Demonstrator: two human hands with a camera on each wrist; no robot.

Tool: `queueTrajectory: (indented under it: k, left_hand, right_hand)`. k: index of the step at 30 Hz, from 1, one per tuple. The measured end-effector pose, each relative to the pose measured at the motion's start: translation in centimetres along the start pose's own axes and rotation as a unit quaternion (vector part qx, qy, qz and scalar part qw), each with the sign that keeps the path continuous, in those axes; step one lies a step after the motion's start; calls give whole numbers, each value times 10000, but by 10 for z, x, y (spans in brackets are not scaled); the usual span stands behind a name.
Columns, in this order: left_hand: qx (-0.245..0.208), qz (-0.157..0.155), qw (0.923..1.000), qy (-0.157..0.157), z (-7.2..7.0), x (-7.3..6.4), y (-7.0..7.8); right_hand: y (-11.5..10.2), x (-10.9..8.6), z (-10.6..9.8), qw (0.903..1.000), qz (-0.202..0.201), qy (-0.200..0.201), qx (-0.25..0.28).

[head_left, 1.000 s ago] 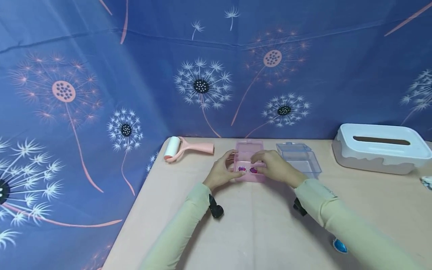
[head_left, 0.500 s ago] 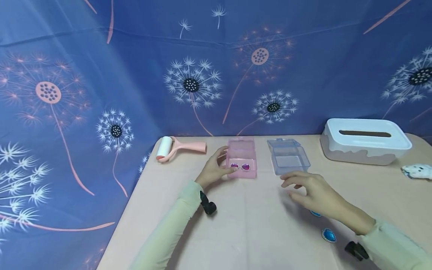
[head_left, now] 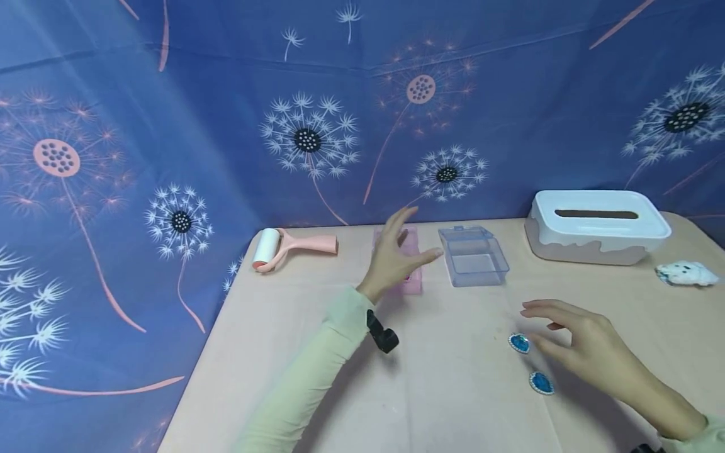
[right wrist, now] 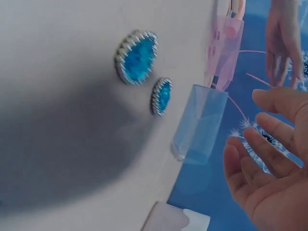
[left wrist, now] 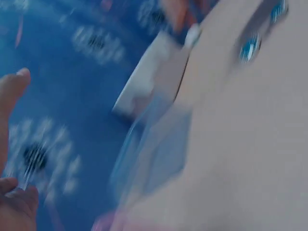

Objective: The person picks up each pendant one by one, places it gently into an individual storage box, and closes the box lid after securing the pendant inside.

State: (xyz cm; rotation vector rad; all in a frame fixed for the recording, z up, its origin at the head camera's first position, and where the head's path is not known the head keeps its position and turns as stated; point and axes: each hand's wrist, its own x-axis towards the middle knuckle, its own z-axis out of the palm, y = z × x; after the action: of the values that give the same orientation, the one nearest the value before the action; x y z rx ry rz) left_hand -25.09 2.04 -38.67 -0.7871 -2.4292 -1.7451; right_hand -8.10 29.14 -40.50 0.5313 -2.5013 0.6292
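Both released, tabletop (head_left: 459, 352) between: left hand (head_left: 394, 257) above pink box (head_left: 413, 284) near back edge (head_left: 352, 225); right hand (head_left: 586, 343) beside gems (head_left: 541, 383).

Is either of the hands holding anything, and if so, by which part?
Nothing is held: the left hand hovers over the pink box, and the right hand hovers beside the blue gems, not touching them.

The left hand (head_left: 393, 259) hides much of the pink box (head_left: 413, 287) from the head view, whose corner cuts off the right sleeve (head_left: 699, 438). Blur smears the blue box (left wrist: 167, 151) in the left wrist view. The right wrist view crops the tissue box (right wrist: 167, 219); the spotted white object (head_left: 686, 274) is too small to identify
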Motion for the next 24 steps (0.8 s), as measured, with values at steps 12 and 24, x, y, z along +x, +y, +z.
queueTrajectory:
  k: [12,24]
  left_hand:
    - [304,-979,9946,-164,84,-3,0]
    - [107,-1570,9873,194,110,0,-17]
  right_hand:
    - [3,-16,26,9924,903,-836,-28]
    - [6,-21,30,9851,1126,-1296,-37]
